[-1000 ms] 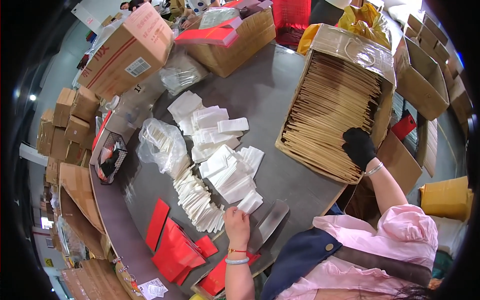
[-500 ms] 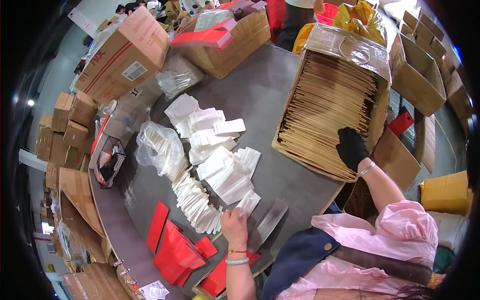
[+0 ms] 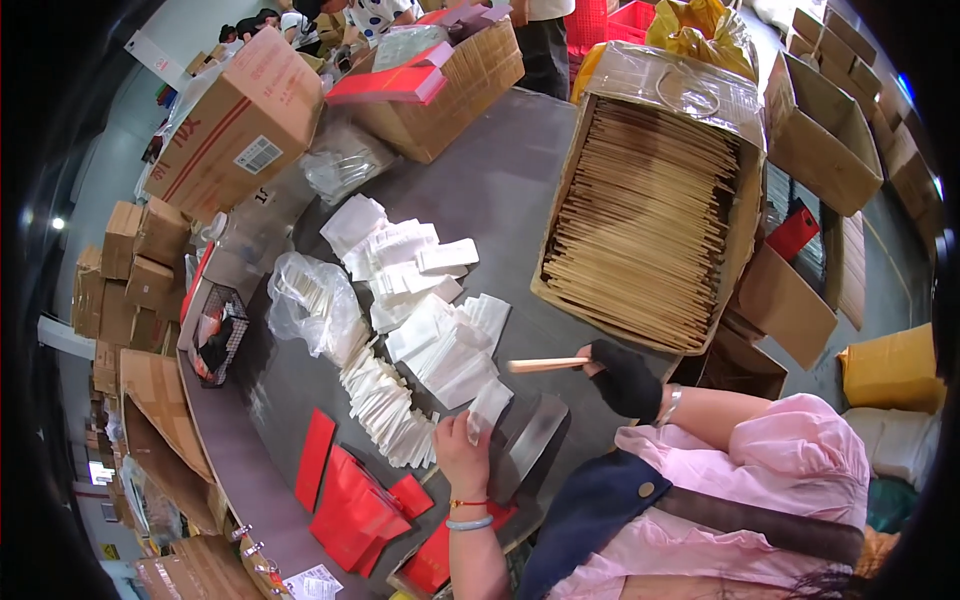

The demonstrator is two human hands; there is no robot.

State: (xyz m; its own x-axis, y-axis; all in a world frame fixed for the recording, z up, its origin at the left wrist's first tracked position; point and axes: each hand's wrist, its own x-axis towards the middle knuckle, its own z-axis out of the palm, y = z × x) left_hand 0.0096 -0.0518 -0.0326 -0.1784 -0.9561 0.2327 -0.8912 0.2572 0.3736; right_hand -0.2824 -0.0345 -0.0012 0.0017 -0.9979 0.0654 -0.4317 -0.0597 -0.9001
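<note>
My right hand (image 3: 625, 382), in a black glove, grips a pale pair of wooden chopsticks (image 3: 545, 365) that points left over the grey table. At the near end of a spread of white paper sleeves (image 3: 445, 350), the bare fingers of my left hand (image 3: 462, 452) pinch one white sleeve (image 3: 490, 402). A row of narrow white folded strips (image 3: 385, 405) curves just left of that hand. Behind my right hand, an open cardboard box (image 3: 548, 235) holds many more chopsticks (image 3: 640, 225), stacked side by side.
Red paper packets (image 3: 355, 510) lie left of my left forearm. A dark flat strip (image 3: 530, 445) is beside my left hand. A clear plastic bag (image 3: 310, 300) and a small wire basket (image 3: 222, 335) are at the left. Large cartons (image 3: 435, 95) stand at the far edge; people are beyond.
My right hand has come out of the box and moved left and nearer, now with chopsticks in it. My left hand stays at the near sleeve.
</note>
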